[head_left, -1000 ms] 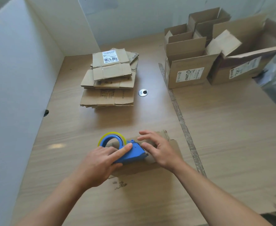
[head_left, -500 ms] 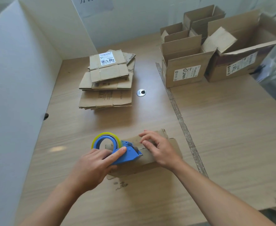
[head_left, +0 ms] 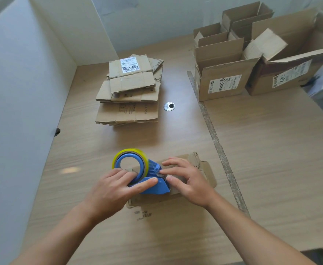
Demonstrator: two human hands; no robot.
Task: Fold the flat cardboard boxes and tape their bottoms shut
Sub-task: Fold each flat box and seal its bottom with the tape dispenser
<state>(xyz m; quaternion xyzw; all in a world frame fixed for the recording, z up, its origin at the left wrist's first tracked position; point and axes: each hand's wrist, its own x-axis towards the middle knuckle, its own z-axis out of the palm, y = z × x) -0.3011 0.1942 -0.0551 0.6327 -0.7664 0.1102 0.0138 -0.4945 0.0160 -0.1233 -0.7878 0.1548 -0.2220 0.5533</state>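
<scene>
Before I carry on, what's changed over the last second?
The tape dispenser slid slightly left along the box, then its roll end tipped up. The right hand brought its fingertips in to the dispenser's nose. Unchanged: the left hand keeps its grip on it; the flat stack and folded boxes haven't moved.

You're at a packing station: your left hand [head_left: 111,190] grips a tape dispenser [head_left: 155,189], flattened cartons [head_left: 130,87] stack beyond it, labelled open boxes [head_left: 223,83] stand beyond your right hand [head_left: 189,182], and white partitions [head_left: 23,92] wall the wooden bench [head_left: 271,169].
</scene>
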